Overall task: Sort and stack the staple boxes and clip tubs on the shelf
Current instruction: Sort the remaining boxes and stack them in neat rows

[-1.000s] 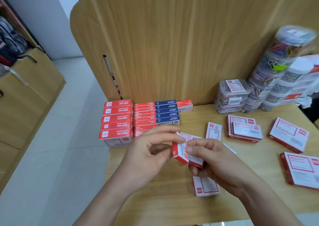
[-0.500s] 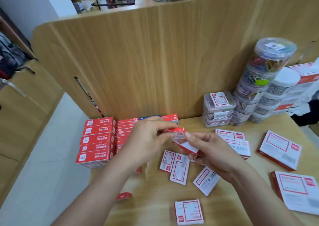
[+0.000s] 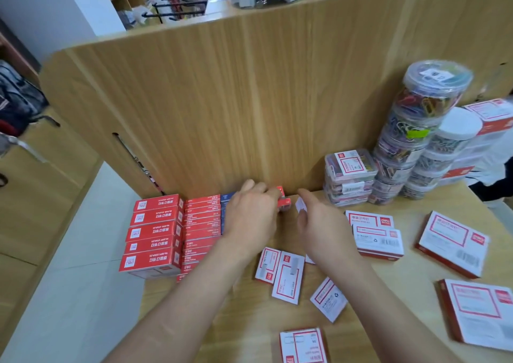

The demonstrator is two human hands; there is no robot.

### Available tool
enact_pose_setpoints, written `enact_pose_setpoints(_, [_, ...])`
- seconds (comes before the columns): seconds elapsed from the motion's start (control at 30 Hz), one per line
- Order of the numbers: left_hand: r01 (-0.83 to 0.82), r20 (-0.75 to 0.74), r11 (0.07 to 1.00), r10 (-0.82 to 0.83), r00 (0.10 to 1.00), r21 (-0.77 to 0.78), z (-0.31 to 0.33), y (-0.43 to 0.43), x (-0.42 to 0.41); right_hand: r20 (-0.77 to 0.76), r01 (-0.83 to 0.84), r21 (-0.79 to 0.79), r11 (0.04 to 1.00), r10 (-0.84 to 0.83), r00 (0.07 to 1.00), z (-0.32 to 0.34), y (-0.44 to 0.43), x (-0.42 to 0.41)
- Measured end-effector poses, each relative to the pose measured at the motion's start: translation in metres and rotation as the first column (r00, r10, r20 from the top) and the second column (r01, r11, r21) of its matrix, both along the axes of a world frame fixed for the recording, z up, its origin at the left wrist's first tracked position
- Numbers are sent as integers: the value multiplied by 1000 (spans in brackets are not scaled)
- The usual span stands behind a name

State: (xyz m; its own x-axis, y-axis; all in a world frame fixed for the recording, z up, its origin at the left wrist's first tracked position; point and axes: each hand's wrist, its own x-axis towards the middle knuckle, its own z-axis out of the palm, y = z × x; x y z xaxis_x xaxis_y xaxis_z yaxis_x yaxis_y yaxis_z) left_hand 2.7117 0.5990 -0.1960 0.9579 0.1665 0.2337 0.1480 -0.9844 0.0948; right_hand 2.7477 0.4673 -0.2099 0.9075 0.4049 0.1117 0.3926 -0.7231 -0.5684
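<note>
The left hand (image 3: 251,212) pinches a small red staple box (image 3: 283,202) at the far panel (image 3: 249,107). The right hand (image 3: 322,224) pinches a white box (image 3: 300,205) just right of it. Both boxes look blurred.

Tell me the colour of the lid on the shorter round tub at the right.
White; the lid shows clearly in the head view.

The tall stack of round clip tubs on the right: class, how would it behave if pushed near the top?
The stack of round clip tubs would probably tip: it is tall, narrow and already leaning. A fallen tub would likely roll, being cylindrical. The smooth clear plastic may be slippery.
</note>
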Motion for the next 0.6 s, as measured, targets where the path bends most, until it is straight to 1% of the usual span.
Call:
enact_pose_setpoints(0.13, [-57,30,998,56,998,35,-4,3,-3,5,21,-55,998,-20,1000,1,10,1])
enact_pose_setpoints(0.23, [-47,37,998,46,998,40,-7,5,-2,40,42,-96,994,-38,998,-3,14,1])
enact_pose_setpoints(0.3, [-36,35,998,34,999,56,-8,6,-1,60,54,-93,994,-48,997,-5,15,1])
enact_pose_setpoints(0.4, [-36,44,996,32,998,83,-11,7,1,86,28,-68,997,-22,996,-7,14,1])
enact_pose_setpoints(0.5, [-38,53,993,32,998,115,-11,6,2,87,19,17,1000,-21,996,-7,8,-1])
enact_pose_setpoints(0.6, [-35,49,994,30,998,107,-11,4,2,31,64,204,977,-72,997,-6,-5,-4])
